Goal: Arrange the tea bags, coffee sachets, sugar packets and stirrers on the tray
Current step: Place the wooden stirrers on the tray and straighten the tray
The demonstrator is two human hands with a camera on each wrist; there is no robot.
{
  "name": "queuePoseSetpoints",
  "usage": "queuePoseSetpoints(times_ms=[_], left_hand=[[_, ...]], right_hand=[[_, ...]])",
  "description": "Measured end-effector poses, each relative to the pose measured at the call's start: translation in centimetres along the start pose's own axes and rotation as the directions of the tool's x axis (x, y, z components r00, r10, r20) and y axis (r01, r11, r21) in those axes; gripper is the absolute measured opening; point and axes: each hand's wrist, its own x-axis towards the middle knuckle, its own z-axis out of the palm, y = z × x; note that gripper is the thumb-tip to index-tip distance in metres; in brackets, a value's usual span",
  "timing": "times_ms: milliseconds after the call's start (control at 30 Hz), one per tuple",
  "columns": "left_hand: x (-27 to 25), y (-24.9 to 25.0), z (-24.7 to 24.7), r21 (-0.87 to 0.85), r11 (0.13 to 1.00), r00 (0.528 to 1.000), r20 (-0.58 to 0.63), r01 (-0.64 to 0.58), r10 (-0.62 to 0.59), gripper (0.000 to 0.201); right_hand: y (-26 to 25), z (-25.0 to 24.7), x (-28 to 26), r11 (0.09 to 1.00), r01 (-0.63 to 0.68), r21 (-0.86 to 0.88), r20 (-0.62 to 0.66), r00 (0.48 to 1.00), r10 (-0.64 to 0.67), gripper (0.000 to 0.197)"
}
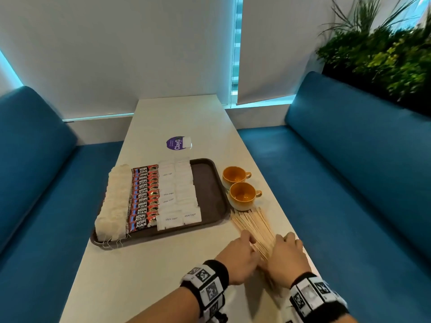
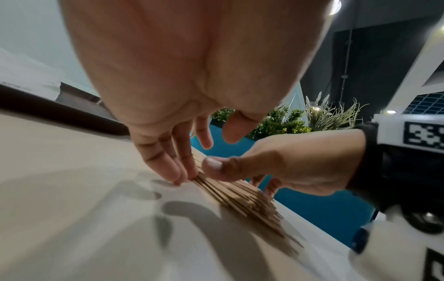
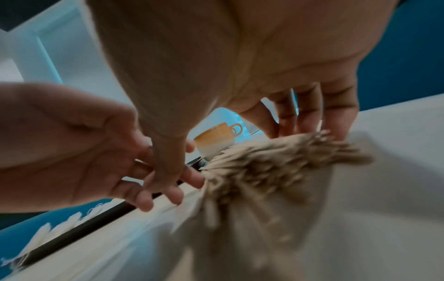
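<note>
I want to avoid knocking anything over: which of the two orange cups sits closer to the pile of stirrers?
The nearer cup, whose base meets the far tips of the stirrers. The other cup stands behind it, farther up the table.

Cool, bluish daylight enters at the edges of the window blinds (image 1: 263, 50) in the head view, leaving the white table (image 1: 186, 122) evenly lit. That wide view bends the benches outward, and the plants (image 1: 382, 54) smear at its corner. The left wrist view shows soft finger shadows. The wooden stirrers (image 3: 261, 171) blur heavily, perhaps from motion, in the dim right wrist view.
</note>
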Motion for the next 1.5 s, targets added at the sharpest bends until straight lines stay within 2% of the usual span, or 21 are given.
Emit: queuePoseSetpoints(times_ms=[167, 233, 300, 367, 467, 567, 633, 733, 867, 967, 1133, 1233, 1300, 1400, 1500], left_hand=[[-0.1, 0.3, -1.3, 0.022, 0.999, 0.997, -0.079, -0.025, 0.027, 0.032], [0.5, 0.3, -2.1, 0.164, 0.98, 0.99, -0.067, -0.114, 0.127, 0.042], [1.1, 0.5, -2.5, 0.389, 0.883, 0.962, 0.035, -0.264, 0.272, 0.057], [1.7, 0.6, -2.3, 0.557, 0.754, 0.934, 0.14, -0.348, 0.328, 0.073], [2.1, 0.0, -1.6, 0.658, 0.682, 0.947, 0.208, -0.321, 0.244, 0.097], [2.1, -0.6, -1.1, 0.684, 0.656, 0.948, 0.243, -0.318, 0.206, 0.107], [1.9, -1.0, -1.3, 0.693, 0.644, 0.946, 0.255, -0.324, 0.201, 0.105], [1.2, -2.2, -2.0, 0.709, 0.63, 0.948, 0.246, -0.316, 0.199, 0.09], [-1.0, -5.1, -3.5, 0.687, 0.679, 0.964, 0.151, -0.26, 0.217, 0.076], [-3.3, -7.7, -5.1, 0.643, 0.749, 0.987, 0.063, -0.156, 0.151, 0.076], [-6.8, -11.9, -7.7, 0.628, 0.778, 0.996, -0.075, 0.012, 0.045, 0.075], [-8.9, -14.0, -8.8, 0.604, 0.791, 0.988, -0.154, 0.1, -0.008, 0.074], [-9.9, -15.0, -9.2, 0.586, 0.796, 0.978, -0.208, 0.152, -0.034, 0.072], [-11.0, -16.2, -9.4, 0.542, 0.813, 0.959, -0.275, 0.213, -0.068, 0.064], [-11.7, -17.1, -9.3, 0.486, 0.84, 0.946, -0.313, 0.241, -0.09, 0.056]], right_hand=[[0.1, 0.4, 0.0, 1.0, 0.019, 0.014, -0.059, 0.998, -0.019, 0.09], [0.4, 0.6, -0.1, 0.999, 0.045, 0.011, -0.067, 0.997, -0.044, 0.083], [0.7, 1.0, -0.4, 0.997, 0.082, 0.014, -0.067, 0.994, -0.081, 0.074], [1.0, 1.4, -0.8, 0.992, 0.125, 0.006, -0.062, 0.99, -0.124, 0.068], [1.4, 1.8, -1.5, 0.984, 0.176, 0.011, -0.051, 0.983, -0.175, 0.064], [1.4, 2.2, -2.0, 0.97, 0.241, 0.013, -0.022, 0.97, -0.241, 0.066], [1.2, 2.4, -2.0, 0.955, 0.295, 0.024, 0.0, 0.956, -0.295, 0.066], [0.7, 2.3, -1.7, 0.929, 0.371, -0.005, 0.057, 0.927, -0.37, 0.061], [-1.7, 2.2, -0.8, 0.869, 0.487, -0.09, 0.147, 0.869, -0.472, 0.066], [-5.1, 2.9, -0.3, 0.805, 0.58, -0.129, 0.215, 0.808, -0.548, 0.069], [-10.9, 4.5, -0.5, 0.704, 0.7, -0.119, 0.26, 0.706, -0.659, 0.063], [-13.7, 5.3, -0.7, 0.657, 0.746, -0.112, 0.266, 0.659, -0.703, 0.068], [-14.9, 5.5, -0.6, 0.631, 0.764, -0.136, 0.264, 0.642, -0.72, 0.072], [-15.7, 5.1, -0.2, 0.62, 0.759, -0.199, 0.293, 0.649, -0.702, 0.075], [-16.1, 4.6, 0.0, 0.633, 0.75, -0.193, 0.328, 0.657, -0.679, 0.068]])
